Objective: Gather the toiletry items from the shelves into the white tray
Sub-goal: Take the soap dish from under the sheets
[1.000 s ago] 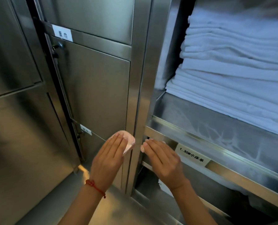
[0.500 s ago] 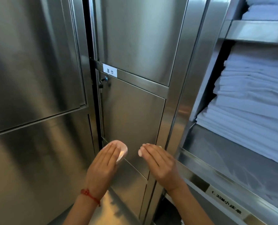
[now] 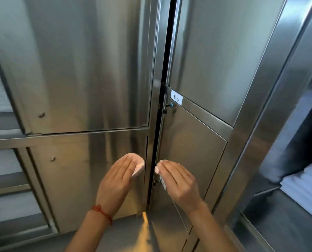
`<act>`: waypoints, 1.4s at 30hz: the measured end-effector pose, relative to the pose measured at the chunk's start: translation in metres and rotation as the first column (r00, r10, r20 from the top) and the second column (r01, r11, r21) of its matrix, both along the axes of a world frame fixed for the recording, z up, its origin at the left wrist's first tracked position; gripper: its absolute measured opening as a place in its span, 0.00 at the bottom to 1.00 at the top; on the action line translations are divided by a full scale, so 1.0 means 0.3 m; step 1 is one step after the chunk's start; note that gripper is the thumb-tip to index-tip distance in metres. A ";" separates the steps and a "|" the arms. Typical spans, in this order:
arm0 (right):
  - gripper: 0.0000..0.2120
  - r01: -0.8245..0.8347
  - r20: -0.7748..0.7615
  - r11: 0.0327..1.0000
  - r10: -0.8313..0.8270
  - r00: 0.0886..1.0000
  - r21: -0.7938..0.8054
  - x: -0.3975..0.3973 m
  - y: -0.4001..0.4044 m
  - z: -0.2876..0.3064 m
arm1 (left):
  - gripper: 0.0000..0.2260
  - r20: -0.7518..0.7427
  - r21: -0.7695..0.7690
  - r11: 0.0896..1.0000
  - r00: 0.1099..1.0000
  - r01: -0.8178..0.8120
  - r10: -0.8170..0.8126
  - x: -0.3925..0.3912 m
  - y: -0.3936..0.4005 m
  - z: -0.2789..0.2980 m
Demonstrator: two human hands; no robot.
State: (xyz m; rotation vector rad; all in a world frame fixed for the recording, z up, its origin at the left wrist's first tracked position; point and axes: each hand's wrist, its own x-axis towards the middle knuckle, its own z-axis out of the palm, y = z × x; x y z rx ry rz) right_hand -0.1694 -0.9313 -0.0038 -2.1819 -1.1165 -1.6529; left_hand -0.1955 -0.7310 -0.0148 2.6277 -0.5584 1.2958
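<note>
My left hand (image 3: 115, 180) is held out palm down, low in the middle of the view, in front of a steel cabinet. A small round pale pink toiletry item (image 3: 138, 163) sticks out from under its straight fingertips; the thumb is hidden beneath it. A red string bracelet circles that wrist. My right hand (image 3: 177, 179) hovers beside it, fingers straight and together, with nothing in it. The two hands are a short gap apart. No white tray is in view.
Closed stainless steel cabinet doors (image 3: 89, 70) fill the view, split by a dark vertical gap. A white label (image 3: 177, 99) and a small lock (image 3: 169, 105) sit on the right door. Folded white linen (image 3: 308, 180) lies on the open shelf at far right.
The view has swung left: the linen shelf has slid to the right edge and more closed doors show. Both hands keep the same pose, the left still holding the pink item.
</note>
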 end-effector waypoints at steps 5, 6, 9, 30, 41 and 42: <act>0.07 -0.152 0.030 0.988 0.151 0.988 0.040 0.026 0.064 0.018 | 0.20 0.011 -0.028 0.993 0.993 -0.114 0.115 -0.076 0.021 0.012; 0.07 -0.183 0.035 0.982 0.182 0.983 0.043 0.028 0.086 0.021 | 0.20 0.006 -0.025 0.989 0.989 -0.149 0.149 -0.096 0.031 0.015; 0.08 -0.281 0.037 0.958 0.279 0.960 0.051 0.031 0.161 0.025 | 0.15 0.014 -0.011 0.971 0.971 -0.240 0.240 -0.157 0.069 0.025; 0.13 -0.711 0.018 0.702 0.712 0.702 -0.033 -0.351 0.794 0.047 | 0.30 -0.007 0.043 0.702 0.702 -0.711 0.712 -0.831 0.469 0.104; 0.12 -0.876 0.002 0.482 0.876 0.482 -0.032 -0.638 1.001 0.070 | 0.31 0.019 0.026 0.542 0.543 -0.840 0.840 -1.184 0.548 0.117; 0.13 -0.883 -0.006 0.468 0.884 0.468 -0.036 -0.664 1.014 0.073 | 0.30 0.021 0.019 0.528 0.528 -0.849 0.849 -1.211 0.551 0.117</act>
